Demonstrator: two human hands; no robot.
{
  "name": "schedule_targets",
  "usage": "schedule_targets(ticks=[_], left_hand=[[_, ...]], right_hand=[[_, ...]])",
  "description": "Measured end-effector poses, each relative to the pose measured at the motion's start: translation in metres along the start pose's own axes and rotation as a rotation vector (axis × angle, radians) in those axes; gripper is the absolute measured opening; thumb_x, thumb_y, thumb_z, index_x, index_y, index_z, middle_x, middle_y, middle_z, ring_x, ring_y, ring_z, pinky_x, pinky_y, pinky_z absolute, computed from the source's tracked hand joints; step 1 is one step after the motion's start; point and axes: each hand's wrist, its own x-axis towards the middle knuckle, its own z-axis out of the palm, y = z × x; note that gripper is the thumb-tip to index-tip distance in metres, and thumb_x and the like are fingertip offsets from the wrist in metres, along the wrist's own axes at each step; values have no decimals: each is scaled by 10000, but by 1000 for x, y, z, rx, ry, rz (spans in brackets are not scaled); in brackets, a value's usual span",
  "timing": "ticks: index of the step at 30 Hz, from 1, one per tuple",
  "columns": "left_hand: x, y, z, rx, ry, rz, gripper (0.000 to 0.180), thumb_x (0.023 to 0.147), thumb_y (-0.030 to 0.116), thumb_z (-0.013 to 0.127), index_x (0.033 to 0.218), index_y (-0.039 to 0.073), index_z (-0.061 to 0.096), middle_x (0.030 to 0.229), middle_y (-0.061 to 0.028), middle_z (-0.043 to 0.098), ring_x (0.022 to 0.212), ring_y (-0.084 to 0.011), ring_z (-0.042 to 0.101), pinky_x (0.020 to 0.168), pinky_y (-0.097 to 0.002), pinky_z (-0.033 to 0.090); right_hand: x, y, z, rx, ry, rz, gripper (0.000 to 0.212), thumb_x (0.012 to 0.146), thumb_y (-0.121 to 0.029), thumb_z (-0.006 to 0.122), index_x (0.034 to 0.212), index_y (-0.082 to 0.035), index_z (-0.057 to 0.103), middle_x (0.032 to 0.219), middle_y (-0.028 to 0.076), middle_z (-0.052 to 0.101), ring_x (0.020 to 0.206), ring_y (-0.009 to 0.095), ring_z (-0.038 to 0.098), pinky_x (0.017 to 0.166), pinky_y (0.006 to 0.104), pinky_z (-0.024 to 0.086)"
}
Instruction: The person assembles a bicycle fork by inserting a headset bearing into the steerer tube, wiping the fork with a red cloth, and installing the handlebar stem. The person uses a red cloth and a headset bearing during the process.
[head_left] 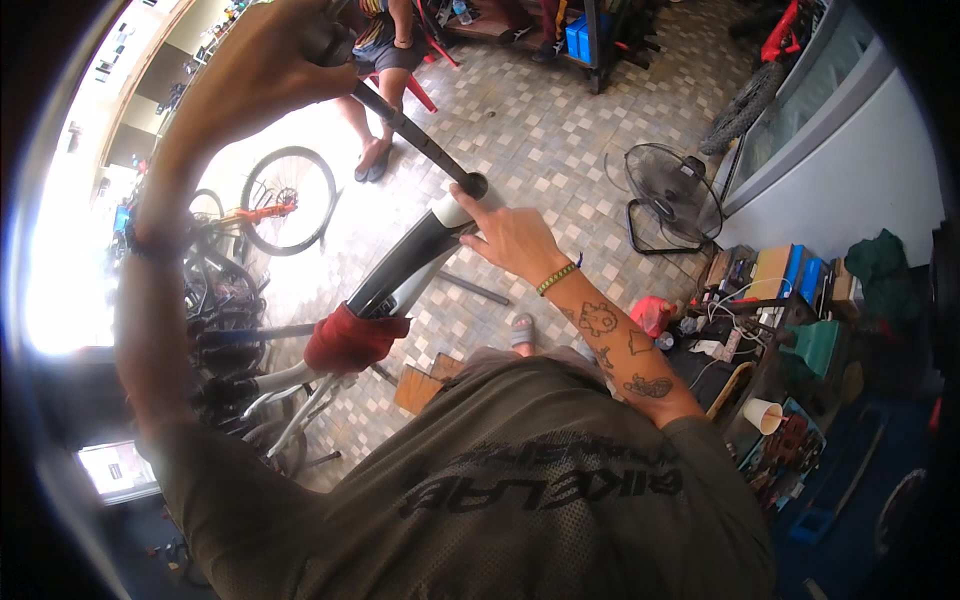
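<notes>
Bicycle frame (393, 268) slants below my left hand (262, 72), clamped around a black rod (420, 137) that meets its open end; my right hand (517, 241) touches that end, whether gripping I cannot tell. Below both, I spot dark lettering (535, 482) across an olive shirt (480, 545).

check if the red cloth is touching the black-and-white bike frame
Touching: the head view shows the black-and-white bike frame running straight into the folds of the red cloth, with no gap at the cloth's upper edge.
</notes>
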Motion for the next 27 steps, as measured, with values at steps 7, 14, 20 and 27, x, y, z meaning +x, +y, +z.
schedule_targets(ticks=[7, 14, 20, 27], left_hand=[[7, 6, 12, -69, -58, 14, 455, 823, 209, 794, 1217, 27, 657, 939, -129, 698, 781, -196, 662, 773, -354, 568], [-6, 15, 59, -234, -80, -24, 364, 814, 143, 763, 1132, 36, 624, 787, -72, 610, 686, -163, 566, 659, -350, 486], [-15, 30, 136, -227, -193, -58, 418, 780, 223, 802, 1104, 61, 594, 907, -186, 690, 877, -395, 705, 762, -509, 560], [-26, 48, 220, -185, -179, -8, 424, 791, 300, 806, 1075, 63, 599, 961, -176, 696, 843, -390, 708, 734, -484, 546]], right_hand=[[-51, 33, -12, 424, 204, -104, 205, 985, -294, 703, 1056, -101, 703, 856, 41, 691, 732, 249, 742, 645, 365, 587], [-151, 73, 26, 695, 201, 451, 212, 940, -216, 765, 995, -26, 689, 967, 71, 676, 791, 193, 720, 672, 335, 566], [-257, 97, 73, 579, 291, 795, 278, 977, -254, 715, 961, 22, 690, 932, 132, 663, 785, 290, 692, 726, 388, 542], [-338, 114, 80, 377, 271, 813, 286, 999, -278, 699, 1020, 8, 695, 917, 160, 673, 757, 313, 688, 726, 402, 536]])
